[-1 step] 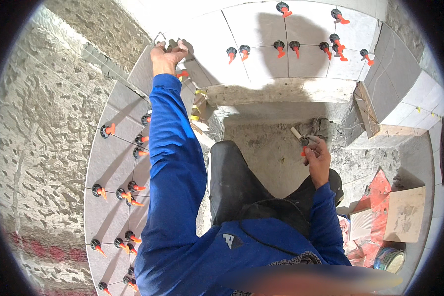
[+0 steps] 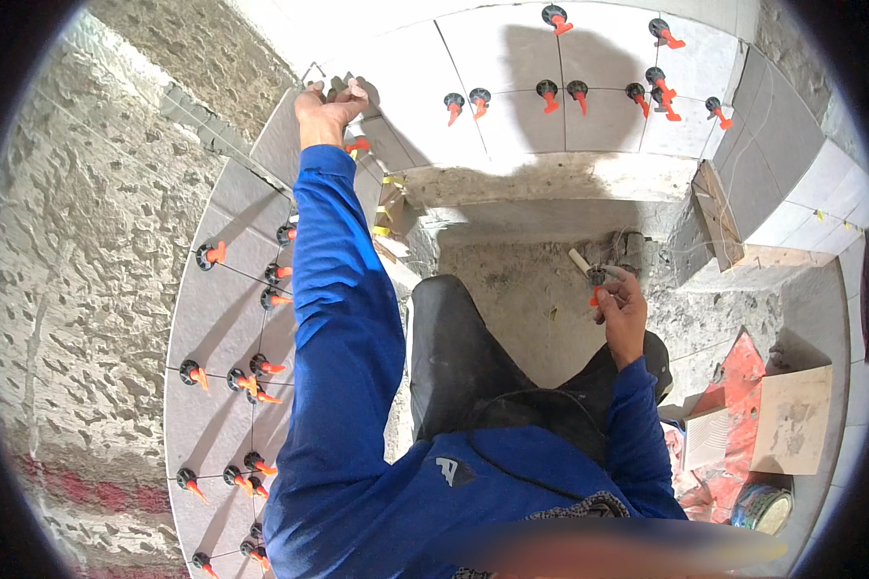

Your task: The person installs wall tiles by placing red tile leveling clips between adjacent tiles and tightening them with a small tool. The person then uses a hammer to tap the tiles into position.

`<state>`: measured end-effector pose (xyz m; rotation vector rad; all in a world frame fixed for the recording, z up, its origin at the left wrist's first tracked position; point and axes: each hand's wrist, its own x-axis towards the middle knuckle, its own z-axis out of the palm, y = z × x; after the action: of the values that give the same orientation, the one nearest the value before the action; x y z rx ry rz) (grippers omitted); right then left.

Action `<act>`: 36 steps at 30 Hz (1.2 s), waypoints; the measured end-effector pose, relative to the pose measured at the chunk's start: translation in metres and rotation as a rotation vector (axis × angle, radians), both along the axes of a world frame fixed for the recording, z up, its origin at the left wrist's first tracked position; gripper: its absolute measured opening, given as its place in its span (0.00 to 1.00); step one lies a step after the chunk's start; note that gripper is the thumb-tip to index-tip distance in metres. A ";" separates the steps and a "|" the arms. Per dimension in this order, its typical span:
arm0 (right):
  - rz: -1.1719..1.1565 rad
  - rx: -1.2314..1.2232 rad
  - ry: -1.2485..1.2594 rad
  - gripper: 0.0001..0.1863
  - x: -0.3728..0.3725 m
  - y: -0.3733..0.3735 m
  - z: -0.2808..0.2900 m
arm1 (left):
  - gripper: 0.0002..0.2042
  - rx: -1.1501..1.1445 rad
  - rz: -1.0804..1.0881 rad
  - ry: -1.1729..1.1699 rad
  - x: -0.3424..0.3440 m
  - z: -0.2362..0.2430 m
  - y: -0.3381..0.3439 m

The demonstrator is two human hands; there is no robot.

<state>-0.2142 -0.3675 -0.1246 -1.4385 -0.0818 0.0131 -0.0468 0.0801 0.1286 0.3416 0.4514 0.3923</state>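
My left arm reaches to the far left corner of the tiling. There my left hand (image 2: 328,114) curls its fingers around something dark that I cannot make out. An orange-red handle (image 2: 358,146) shows beside its wrist. Low above the recess floor, my right hand (image 2: 622,311) pinches a tile levelling knob (image 2: 596,280) with a black round body and an orange-red handle. Next to that knob is a pale stick-like piece (image 2: 577,260); whether it touches my hand is unclear. More black-and-red levelling knobs (image 2: 192,372) stand along the joints of the grey tiles (image 2: 212,318) at left.
Far across, white tiles (image 2: 492,58) carry several more knobs. A wooden board (image 2: 550,178) edges the recess, and another (image 2: 719,217) stands at its right. At lower right are a beige panel (image 2: 792,420), red sheeting (image 2: 741,386) and a bucket (image 2: 765,507). Rough wall (image 2: 77,289) fills the left.
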 end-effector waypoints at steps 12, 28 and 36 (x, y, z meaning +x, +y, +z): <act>-0.015 0.019 -0.001 0.20 0.000 -0.001 -0.002 | 0.20 -0.071 -0.032 -0.077 0.006 -0.012 0.006; -0.020 0.036 0.021 0.20 -0.001 -0.004 0.004 | 0.18 -0.142 0.058 -0.148 0.011 -0.027 -0.006; -0.028 0.040 0.030 0.20 -0.001 -0.009 -0.002 | 0.17 -0.380 0.154 -0.346 0.004 -0.043 -0.027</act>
<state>-0.2147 -0.3767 -0.1263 -1.3991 -0.0371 0.0098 -0.0426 0.0530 0.0856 -0.1318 0.2052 0.4949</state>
